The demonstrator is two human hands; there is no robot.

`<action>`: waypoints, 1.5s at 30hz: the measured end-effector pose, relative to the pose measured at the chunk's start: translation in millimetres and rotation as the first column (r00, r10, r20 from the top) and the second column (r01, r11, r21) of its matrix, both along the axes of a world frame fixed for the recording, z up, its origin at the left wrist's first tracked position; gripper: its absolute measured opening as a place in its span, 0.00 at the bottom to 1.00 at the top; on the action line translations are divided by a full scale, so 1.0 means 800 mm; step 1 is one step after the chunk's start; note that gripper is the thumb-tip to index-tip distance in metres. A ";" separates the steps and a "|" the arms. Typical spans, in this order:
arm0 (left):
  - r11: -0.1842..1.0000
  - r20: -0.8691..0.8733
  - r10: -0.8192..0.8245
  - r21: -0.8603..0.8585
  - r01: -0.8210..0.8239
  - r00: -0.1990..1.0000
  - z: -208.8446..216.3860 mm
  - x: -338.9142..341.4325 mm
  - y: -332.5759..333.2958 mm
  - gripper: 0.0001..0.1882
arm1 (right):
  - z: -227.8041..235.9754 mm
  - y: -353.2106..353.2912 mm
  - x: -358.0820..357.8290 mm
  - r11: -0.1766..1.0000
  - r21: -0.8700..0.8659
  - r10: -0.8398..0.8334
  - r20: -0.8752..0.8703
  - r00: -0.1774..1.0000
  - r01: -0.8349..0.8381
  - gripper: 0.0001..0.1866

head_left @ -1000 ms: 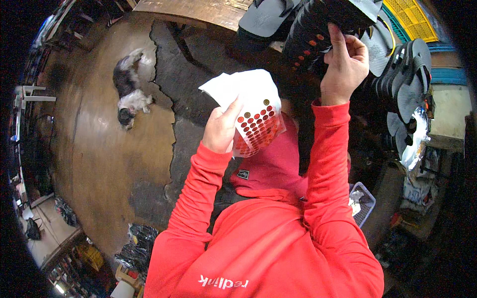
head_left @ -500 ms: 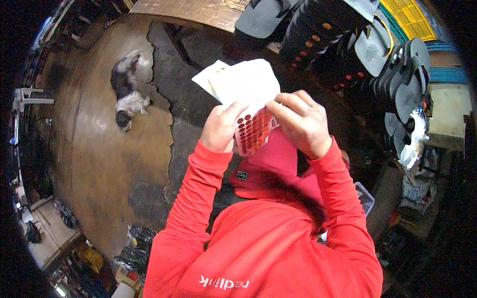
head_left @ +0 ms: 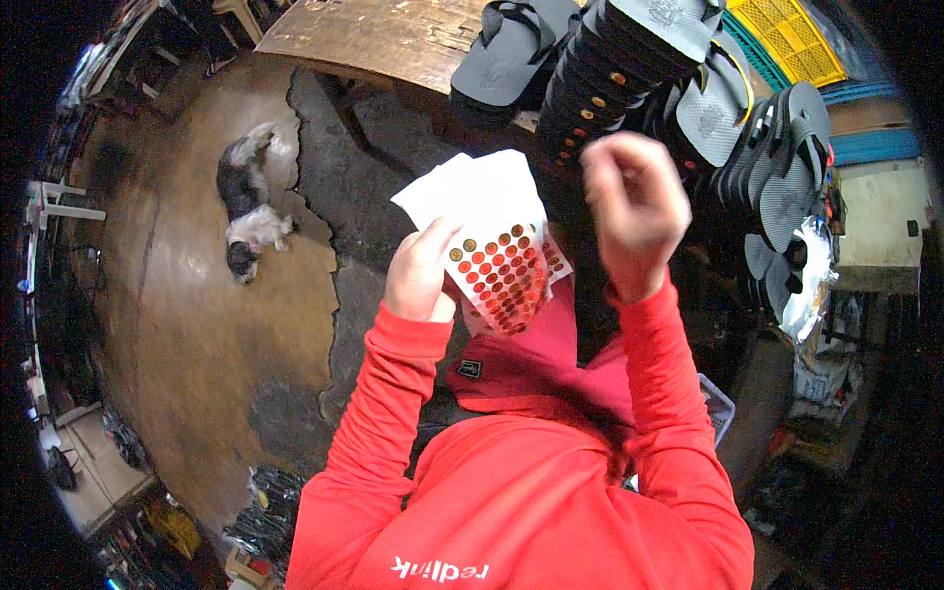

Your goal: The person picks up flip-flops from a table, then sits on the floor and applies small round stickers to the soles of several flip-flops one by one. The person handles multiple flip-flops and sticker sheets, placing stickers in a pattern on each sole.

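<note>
My left hand (head_left: 420, 273) grips several white sheets of round stickers (head_left: 500, 265) by their left edge. Rows of red and gold dots cover the lower part of the top sheet, while its upper part is bare white. Raised to the right of the sheets, my right hand (head_left: 637, 202) is curled with the fingers drawn together and blurred; whatever it may pinch cannot be made out. Just beyond it stands a tall stack of black and grey flip-flops (head_left: 602, 79), with round stickers showing along its side.
More flip-flops (head_left: 506, 59) rest by the wooden table (head_left: 374, 39), and another row (head_left: 792, 177) stands at the right. A yellow crate (head_left: 787, 39) is at the far right. On the floor at the left lies a black and white dog (head_left: 251, 202).
My right hand has left the sticker sheets and moved up and right toward the flip-flop stack. The sheets have opened out, showing more dots, still in my left hand.
</note>
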State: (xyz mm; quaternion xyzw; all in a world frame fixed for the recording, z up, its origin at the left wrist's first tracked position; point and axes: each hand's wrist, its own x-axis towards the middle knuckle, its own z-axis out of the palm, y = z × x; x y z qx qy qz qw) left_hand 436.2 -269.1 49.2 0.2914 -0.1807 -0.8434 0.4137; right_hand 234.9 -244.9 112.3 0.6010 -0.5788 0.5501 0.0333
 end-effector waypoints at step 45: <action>0.937 0.440 -0.157 -0.215 0.274 0.884 -0.016 -0.027 0.013 0.11 | -0.095 0.175 0.016 0.876 0.434 -0.141 0.647 0.749 -0.209 0.06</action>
